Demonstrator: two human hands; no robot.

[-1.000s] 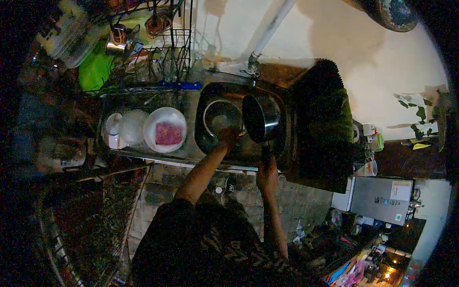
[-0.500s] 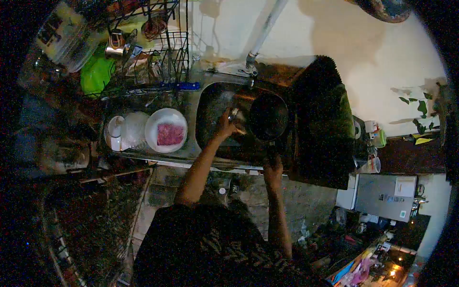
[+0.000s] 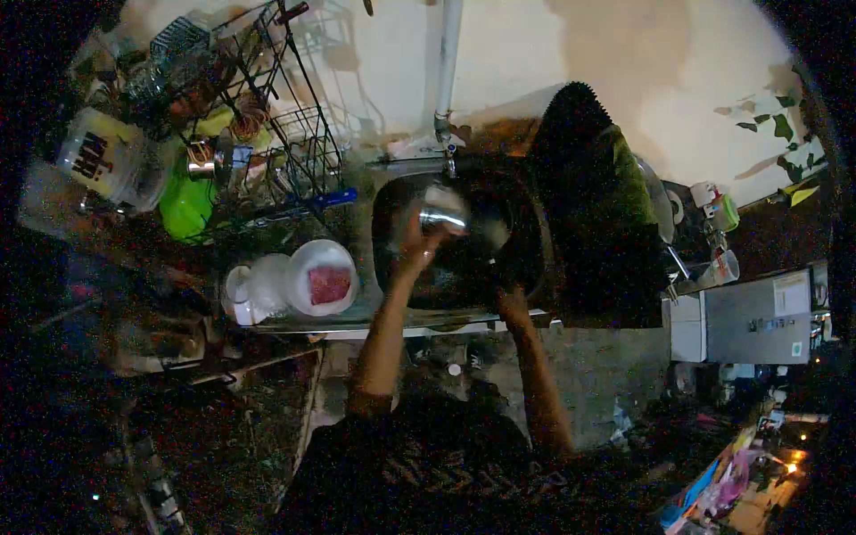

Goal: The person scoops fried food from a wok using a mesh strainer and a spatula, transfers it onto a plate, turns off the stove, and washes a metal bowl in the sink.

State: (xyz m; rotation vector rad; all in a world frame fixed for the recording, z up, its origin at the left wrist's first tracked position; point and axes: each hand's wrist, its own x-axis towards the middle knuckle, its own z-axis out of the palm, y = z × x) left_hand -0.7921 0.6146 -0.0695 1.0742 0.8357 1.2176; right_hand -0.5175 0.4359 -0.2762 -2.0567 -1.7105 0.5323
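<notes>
My left hand (image 3: 417,242) grips a shiny metal bowl (image 3: 442,212) tilted over the left part of the dark sink (image 3: 392,283). Near the sink's front edge, my right hand (image 3: 514,305) is closed at the handle of a dark pan (image 3: 486,227), which sits in the sink's right part; the handle itself is hard to see. The faucet (image 3: 449,159) is behind the bowl. On the counter left of the sink, a white bowl (image 3: 305,257) holds a pink-red block (image 3: 329,285).
A wire rack (image 3: 308,134) with a green item (image 3: 187,205) stands back left, a blue-handled knife (image 3: 336,198) before it. Cloudy containers (image 3: 266,283) sit beside the white bowl. A dark ridged board (image 3: 593,214) is right of the sink. A grey fridge (image 3: 758,323) stands far right.
The metal bowl, first low in the sink, has been lifted and tilted by my left hand. The pan is lower and flatter than at first. The whole view has turned and shifted.
</notes>
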